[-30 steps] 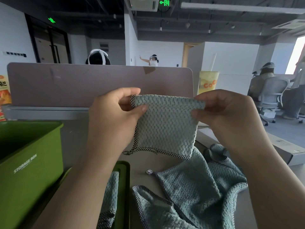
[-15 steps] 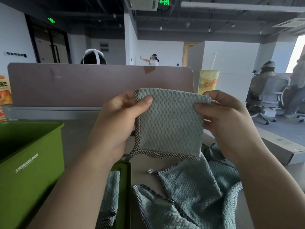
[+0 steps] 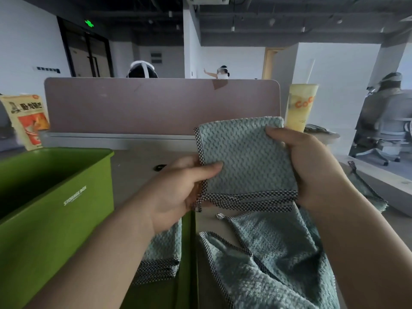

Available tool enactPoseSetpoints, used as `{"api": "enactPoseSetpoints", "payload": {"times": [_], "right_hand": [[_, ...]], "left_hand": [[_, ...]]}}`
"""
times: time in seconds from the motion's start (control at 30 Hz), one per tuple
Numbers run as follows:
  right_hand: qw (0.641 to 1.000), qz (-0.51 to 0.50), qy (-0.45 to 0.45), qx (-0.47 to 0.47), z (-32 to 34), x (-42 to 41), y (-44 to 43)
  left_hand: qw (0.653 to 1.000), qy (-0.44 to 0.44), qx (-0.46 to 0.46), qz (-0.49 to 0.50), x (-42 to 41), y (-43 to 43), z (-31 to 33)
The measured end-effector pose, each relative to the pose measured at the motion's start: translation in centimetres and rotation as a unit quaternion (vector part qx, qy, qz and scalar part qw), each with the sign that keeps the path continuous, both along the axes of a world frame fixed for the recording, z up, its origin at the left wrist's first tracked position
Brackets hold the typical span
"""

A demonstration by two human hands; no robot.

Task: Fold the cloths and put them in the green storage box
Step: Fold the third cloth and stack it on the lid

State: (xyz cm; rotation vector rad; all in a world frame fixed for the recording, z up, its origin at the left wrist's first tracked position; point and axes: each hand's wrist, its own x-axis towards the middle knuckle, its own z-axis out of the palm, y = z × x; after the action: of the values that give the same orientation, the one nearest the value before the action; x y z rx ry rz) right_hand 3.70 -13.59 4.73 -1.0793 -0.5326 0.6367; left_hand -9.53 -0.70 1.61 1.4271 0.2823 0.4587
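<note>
Two hands are sharing one folded cloth (image 3: 243,159), which is hanging in the air over the desk (image 3: 138,161), to the right of the green storage box (image 3: 55,197) and well apart from it. Compared with a second ago the grip is sitting lower. Both hands were pinching the top corners then. Now the left hand (image 3: 176,197) is pinching the cloth's left hem low down between thumb and fingers, while the right hand (image 3: 312,168) is wrapping its thumb over the right edge with its fingers hidden behind. The cloth is also tipping flatter, so several checked hems are showing stacked along its near edge, which suggests the folding of this piece is finishing. The view is swinging left as well, so the box is filling more of the near left. I am reading that as the start of the carry toward the box, whose open top is facing up; its inside is looking dark and I cannot tell what is lying there. Another folded cloth (image 3: 162,250) is resting on a green lid (image 3: 189,253) just right of the box, and a loose heap of cloths (image 3: 267,264) is waiting near right on the desk, so much of the task is remaining.
</note>
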Motion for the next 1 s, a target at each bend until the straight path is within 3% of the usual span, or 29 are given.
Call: {"api": "enactPoseSetpoints", "payload": {"times": [0.1, 0.2, 0.4, 0.6, 1.0], "right_hand": [[0.990, 0.125, 0.014, -0.062, -0.7, -0.6, 0.8], [0.982, 0.163, -0.015, -0.096, -1.9, -1.3, 1.9], [0.980, 0.145, -0.058, -0.125, -3.7, -3.9, 4.1], [0.974, 0.064, -0.118, -0.184, -6.1, -7.3, 7.3], [0.963, 0.072, -0.128, -0.225, -10.5, -10.5, 10.5]], "left_hand": [[0.997, 0.006, -0.016, 0.074, -0.7, 0.3, 0.2], [0.993, 0.010, -0.019, 0.113, -1.9, 0.9, 0.2], [0.980, 0.049, 0.007, 0.192, -4.8, 2.1, -0.6], [0.943, 0.115, 0.136, 0.282, -6.9, 4.5, -3.6], [0.932, 0.170, 0.104, 0.302, -9.5, 7.0, -8.8]]}}
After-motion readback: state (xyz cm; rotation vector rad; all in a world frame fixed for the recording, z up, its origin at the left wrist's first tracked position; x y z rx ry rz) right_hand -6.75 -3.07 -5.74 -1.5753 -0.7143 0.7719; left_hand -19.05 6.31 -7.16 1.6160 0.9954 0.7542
